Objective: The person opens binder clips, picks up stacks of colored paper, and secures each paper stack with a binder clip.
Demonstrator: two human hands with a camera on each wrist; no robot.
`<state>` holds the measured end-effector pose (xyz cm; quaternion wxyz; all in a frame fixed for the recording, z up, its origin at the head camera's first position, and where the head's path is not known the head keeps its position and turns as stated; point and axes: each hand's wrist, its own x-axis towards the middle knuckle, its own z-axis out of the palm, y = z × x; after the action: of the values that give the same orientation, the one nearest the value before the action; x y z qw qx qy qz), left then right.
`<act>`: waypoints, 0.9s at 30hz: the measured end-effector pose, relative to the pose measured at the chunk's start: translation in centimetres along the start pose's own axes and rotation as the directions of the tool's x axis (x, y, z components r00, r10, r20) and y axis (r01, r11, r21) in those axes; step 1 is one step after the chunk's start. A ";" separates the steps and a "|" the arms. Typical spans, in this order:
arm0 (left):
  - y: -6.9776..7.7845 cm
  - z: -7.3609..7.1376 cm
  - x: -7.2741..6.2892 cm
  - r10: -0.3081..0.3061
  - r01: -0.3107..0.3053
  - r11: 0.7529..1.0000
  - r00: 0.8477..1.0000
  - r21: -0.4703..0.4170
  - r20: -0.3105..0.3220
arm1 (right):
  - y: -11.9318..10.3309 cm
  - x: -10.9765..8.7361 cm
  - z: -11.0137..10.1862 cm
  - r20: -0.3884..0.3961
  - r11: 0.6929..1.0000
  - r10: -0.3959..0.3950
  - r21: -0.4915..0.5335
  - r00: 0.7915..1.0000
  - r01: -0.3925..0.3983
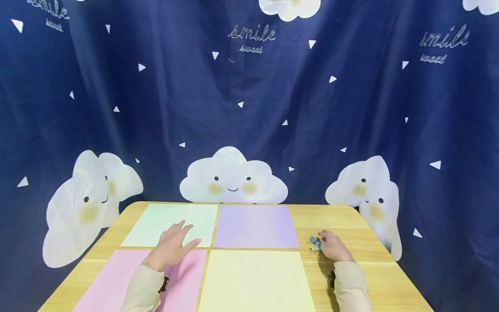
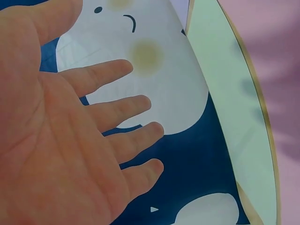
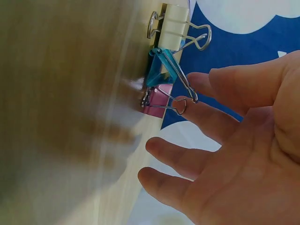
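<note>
My right hand (image 1: 333, 247) is over the right side of the table, at a small group of binder clips. In the right wrist view a cream binder clip (image 3: 172, 28), a blue binder clip (image 3: 158, 72) and a pink binder clip (image 3: 158, 101) sit close together on the wood. The thumb and index finger are parted around the wire handle of the blue clip; contact is unclear. My left hand (image 1: 171, 245) hovers with spread fingers above the pink sheet (image 1: 117, 273) and green sheet (image 1: 144, 225), holding nothing.
A purple sheet (image 1: 255, 226) lies at the back middle of the wooden table (image 1: 331, 216), with a yellow sheet (image 1: 255, 279) in front of it. Behind the table hangs a dark blue curtain (image 1: 187, 95) with clouds on it.
</note>
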<state>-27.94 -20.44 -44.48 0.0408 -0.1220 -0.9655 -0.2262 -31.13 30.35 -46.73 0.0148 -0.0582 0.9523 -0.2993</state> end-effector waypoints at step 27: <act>-10.7 -3.0 -6.0 -0.386 0.384 0.923 0.916 0.040 0.114 | 0.3 -0.2 -1.2 0.002 0.998 0.060 0.023 0.998 -0.060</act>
<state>-24.84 -32.41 -47.16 -0.0614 0.0570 -0.9732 -0.2141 -31.03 31.28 -45.93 0.0249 -0.0298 0.9500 -0.3098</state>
